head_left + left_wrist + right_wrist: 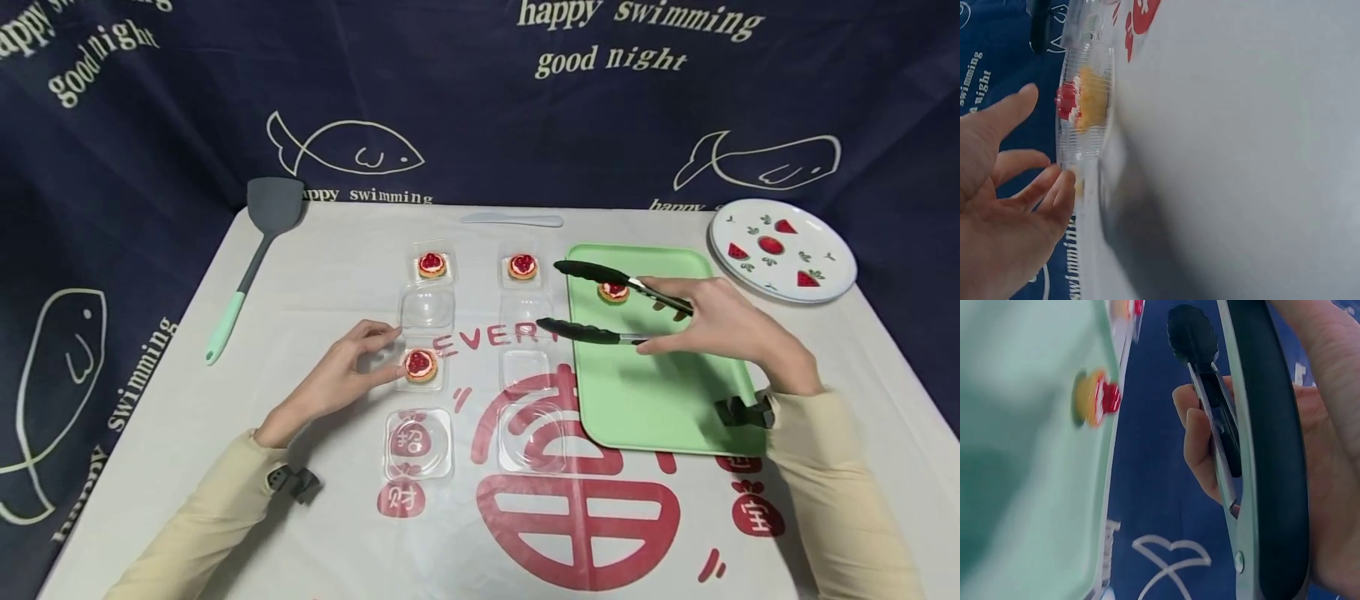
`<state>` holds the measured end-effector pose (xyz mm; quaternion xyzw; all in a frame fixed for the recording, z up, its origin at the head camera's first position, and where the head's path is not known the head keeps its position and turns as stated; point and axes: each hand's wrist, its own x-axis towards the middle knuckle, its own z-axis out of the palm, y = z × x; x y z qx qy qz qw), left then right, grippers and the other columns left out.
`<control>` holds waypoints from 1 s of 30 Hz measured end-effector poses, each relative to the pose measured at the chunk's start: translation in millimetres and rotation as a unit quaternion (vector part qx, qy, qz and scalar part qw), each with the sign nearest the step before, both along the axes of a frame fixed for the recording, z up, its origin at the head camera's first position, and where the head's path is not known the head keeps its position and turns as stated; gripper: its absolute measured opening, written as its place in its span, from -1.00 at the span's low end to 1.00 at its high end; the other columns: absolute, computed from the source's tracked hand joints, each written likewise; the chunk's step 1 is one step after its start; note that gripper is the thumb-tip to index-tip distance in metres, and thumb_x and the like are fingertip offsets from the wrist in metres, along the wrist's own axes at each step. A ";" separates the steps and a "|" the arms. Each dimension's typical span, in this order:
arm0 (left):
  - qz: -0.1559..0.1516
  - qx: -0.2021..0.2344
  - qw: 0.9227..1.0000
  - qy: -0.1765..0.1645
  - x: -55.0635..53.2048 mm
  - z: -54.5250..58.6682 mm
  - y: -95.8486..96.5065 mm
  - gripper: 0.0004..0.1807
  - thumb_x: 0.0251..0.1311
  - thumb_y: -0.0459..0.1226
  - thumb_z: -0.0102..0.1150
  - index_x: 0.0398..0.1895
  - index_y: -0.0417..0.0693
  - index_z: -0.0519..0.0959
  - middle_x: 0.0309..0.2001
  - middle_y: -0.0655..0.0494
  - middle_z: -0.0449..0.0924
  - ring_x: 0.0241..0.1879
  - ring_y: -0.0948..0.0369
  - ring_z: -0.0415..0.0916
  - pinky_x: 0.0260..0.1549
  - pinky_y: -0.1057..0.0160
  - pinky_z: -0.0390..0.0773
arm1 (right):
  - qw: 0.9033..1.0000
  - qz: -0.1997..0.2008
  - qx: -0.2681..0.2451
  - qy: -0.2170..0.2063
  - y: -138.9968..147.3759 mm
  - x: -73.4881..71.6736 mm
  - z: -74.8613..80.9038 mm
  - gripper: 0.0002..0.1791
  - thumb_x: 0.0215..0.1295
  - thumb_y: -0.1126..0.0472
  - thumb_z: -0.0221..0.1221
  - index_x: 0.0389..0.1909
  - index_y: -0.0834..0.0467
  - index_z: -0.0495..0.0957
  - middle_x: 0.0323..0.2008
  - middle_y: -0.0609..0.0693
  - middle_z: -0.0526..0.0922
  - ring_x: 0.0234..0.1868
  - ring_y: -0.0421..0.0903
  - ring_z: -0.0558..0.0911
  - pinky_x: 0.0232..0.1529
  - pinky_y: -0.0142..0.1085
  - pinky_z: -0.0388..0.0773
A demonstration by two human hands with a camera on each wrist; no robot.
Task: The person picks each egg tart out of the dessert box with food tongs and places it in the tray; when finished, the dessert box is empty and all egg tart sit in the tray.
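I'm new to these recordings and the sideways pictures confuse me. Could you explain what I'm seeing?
There's no machine: a person works with two bare hands. The wide picture comes from a camera worn on the head; the two sideways ones come from cameras on the wrists. On the table lie a green tray bearing a small tart, open clear containers with three more tarts, a spatula, a knife and a patterned plate. The right hand holds tongs, spread apart by the tray. The left hand has its fingers beside the nearest filled container; whether they touch it is hard to tell.
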<state>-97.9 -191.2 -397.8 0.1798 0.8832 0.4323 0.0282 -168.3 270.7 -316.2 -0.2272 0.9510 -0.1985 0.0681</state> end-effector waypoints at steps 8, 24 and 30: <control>-0.014 -0.001 0.999 -0.044 -0.1 -5.7 -3.7 -0.29 0.03 -0.35 0.44 0.27 -0.40 0.40 0.21 -0.21 0.41 0.19 -0.11 0.41 0.28 -0.13 0.30 | 0.995 0.092 -0.023 -0.016 -39.7 4.0 -2.2 0.01 -0.19 -0.23 0.51 0.28 0.23 0.46 0.20 0.14 0.56 0.11 0.06 0.61 0.05 0.01 0.56; -0.018 0.029 0.998 -0.057 -3.9 -11.4 -6.2 -0.28 0.01 -0.37 0.44 0.27 -0.41 0.39 0.17 -0.25 0.47 0.18 -0.13 0.45 0.28 -0.07 0.33 | 0.965 0.259 -0.020 -0.037 -138.0 -7.5 -1.5 -0.07 -0.13 -0.18 0.50 0.24 0.26 0.50 0.14 0.09 0.61 -0.14 -0.11 0.64 -0.15 -0.22 0.57; -0.027 0.039 0.997 -0.060 -2.3 -10.5 -6.5 -0.28 0.02 -0.40 0.42 0.27 -0.44 0.37 0.17 -0.27 0.46 0.18 -0.14 0.44 0.28 -0.04 0.34 | 0.955 0.294 0.005 -0.030 -157.3 -17.3 0.1 -0.20 -0.09 -0.02 0.51 0.17 0.30 0.54 0.08 0.12 0.65 -0.24 -0.15 0.65 -0.27 -0.26 0.57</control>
